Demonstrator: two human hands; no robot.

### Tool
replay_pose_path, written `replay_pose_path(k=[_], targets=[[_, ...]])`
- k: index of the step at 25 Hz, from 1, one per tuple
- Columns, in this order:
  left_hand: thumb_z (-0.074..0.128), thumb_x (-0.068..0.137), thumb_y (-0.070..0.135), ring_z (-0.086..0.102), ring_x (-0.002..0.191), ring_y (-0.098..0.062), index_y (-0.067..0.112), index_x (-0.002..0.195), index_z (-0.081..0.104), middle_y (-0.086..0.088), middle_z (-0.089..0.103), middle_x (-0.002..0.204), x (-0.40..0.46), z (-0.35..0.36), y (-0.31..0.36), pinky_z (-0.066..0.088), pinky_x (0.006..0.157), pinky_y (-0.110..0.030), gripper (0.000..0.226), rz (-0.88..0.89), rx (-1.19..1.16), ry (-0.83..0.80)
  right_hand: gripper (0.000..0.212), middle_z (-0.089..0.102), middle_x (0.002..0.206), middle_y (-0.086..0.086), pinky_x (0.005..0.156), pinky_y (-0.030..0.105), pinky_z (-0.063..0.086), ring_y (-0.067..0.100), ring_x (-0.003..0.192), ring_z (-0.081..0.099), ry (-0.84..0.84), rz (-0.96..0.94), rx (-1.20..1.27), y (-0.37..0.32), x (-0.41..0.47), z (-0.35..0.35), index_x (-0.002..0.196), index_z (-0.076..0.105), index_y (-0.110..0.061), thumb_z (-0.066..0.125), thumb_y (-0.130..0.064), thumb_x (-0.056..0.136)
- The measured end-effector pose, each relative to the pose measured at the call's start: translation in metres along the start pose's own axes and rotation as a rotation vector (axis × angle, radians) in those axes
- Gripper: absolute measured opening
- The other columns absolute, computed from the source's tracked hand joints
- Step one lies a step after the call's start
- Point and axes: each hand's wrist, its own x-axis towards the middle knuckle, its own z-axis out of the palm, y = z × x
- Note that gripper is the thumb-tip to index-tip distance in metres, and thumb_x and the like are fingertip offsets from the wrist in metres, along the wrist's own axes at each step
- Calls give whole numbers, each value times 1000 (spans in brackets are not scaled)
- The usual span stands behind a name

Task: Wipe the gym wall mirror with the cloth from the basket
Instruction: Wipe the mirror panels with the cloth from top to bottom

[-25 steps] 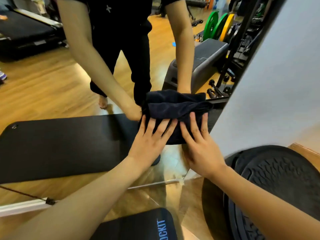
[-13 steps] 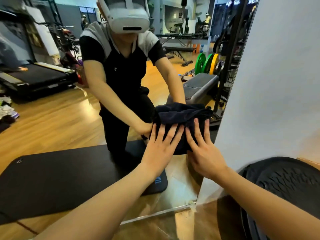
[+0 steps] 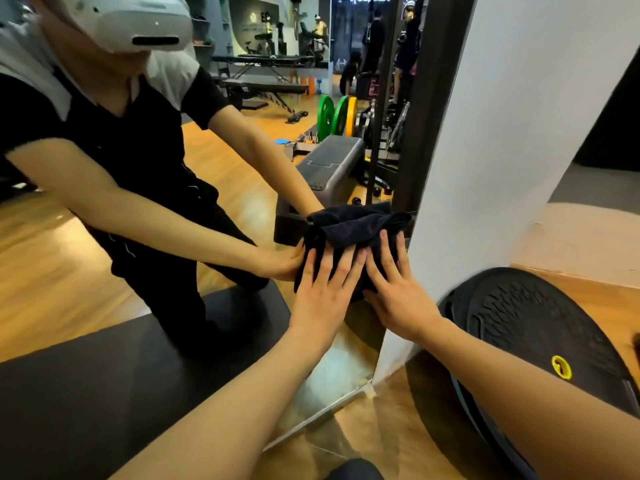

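Note:
A dark navy cloth [image 3: 349, 230] is bunched flat against the wall mirror [image 3: 242, 188], close to the mirror's right edge. My left hand [image 3: 325, 292] presses on the cloth's lower left part with straight, spread fingers. Beside it, my right hand [image 3: 398, 292] presses the lower right part the same way. The mirror shows my reflection with both arms reaching to the cloth. No basket is in sight.
A white wall [image 3: 512, 140] juts out right of the mirror. A black round balance trainer [image 3: 526, 334] leans at its foot. The mirror reflects a black floor mat [image 3: 86, 393], a grey step platform [image 3: 329, 164], green and yellow weight plates [image 3: 337, 114] and gym machines.
Both hands have slid the cloth upward along the mirror near its right edge, and my view has tilted up, bringing more of my reflection into sight.

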Motion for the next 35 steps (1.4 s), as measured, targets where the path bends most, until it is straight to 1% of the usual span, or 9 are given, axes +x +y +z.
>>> replay_pose_path(k=[6, 10, 15, 19, 22, 26, 29, 33, 35], targets=[[39, 102, 24, 15, 149, -45, 17, 164, 15, -14, 12, 167, 3, 30, 25, -1, 123, -60, 66, -27, 26, 22, 80, -7, 172, 21, 107, 55, 52, 51, 155, -15, -4, 4, 4, 23, -9, 15, 164, 16, -6, 55, -37, 102], [40, 101, 24, 14, 149, -44, 20, 164, 13, -13, 10, 167, -1, 49, 56, 6, 123, -59, 68, -54, 50, -12, 82, -2, 171, 26, 111, 47, 45, 53, 155, -10, 58, -26, 34, 50, -22, 43, 163, 19, -3, 65, -28, 101], [47, 99, 20, 18, 147, -45, 20, 164, 11, -13, 11, 165, -8, 66, 77, 7, 124, -61, 74, -80, 93, -55, 83, 5, 169, 31, 111, 59, 47, 58, 153, -6, 54, -119, 64, 82, -36, 63, 160, 26, 0, 71, -17, 93], [16, 99, 14, 20, 146, -46, 20, 164, 12, -14, 12, 164, -22, 72, 85, 17, 122, -61, 65, -90, 80, -155, 83, 9, 168, 32, 118, 60, 34, 61, 152, -2, 71, -149, 68, 92, -44, 85, 160, 28, -2, 74, -17, 92], [11, 98, 11, 18, 147, -43, 22, 164, 10, -12, 8, 164, -41, 84, 90, 14, 123, -60, 67, -73, 93, -203, 91, 9, 168, 30, 115, 56, 36, 61, 151, -2, 51, -141, 93, 94, -60, 112, 161, 26, -5, 80, -21, 89], [20, 98, 13, 10, 149, -40, 23, 164, 4, -11, -3, 166, -63, 97, 93, 9, 124, -56, 69, -57, 124, -197, 92, 4, 169, 29, 121, 61, 24, 62, 151, -3, 59, -115, 104, 87, -73, 137, 162, 21, -9, 78, -22, 92], [26, 97, 14, 5, 149, -40, 21, 164, 0, -10, -6, 166, -75, 97, 90, 7, 123, -55, 72, -58, 102, -187, 88, 3, 170, 28, 113, 63, 42, 61, 152, -4, 38, -97, 136, 77, -79, 142, 163, 18, -12, 73, -23, 95], [32, 97, 12, 8, 150, -36, 19, 164, 4, -8, 8, 166, -83, 93, 81, 10, 124, -51, 74, -42, 81, -155, 89, -1, 170, 26, 114, 58, 33, 61, 151, -6, 22, -70, 146, 59, -80, 135, 164, 17, -14, 73, -24, 95], [42, 98, 13, 19, 149, -35, 19, 164, 9, -7, 13, 165, -90, 87, 70, 15, 124, -50, 74, -40, 66, -126, 91, -3, 171, 25, 109, 59, 44, 60, 152, -8, 14, -51, 168, 43, -79, 132, 164, 16, -15, 74, -22, 94]])
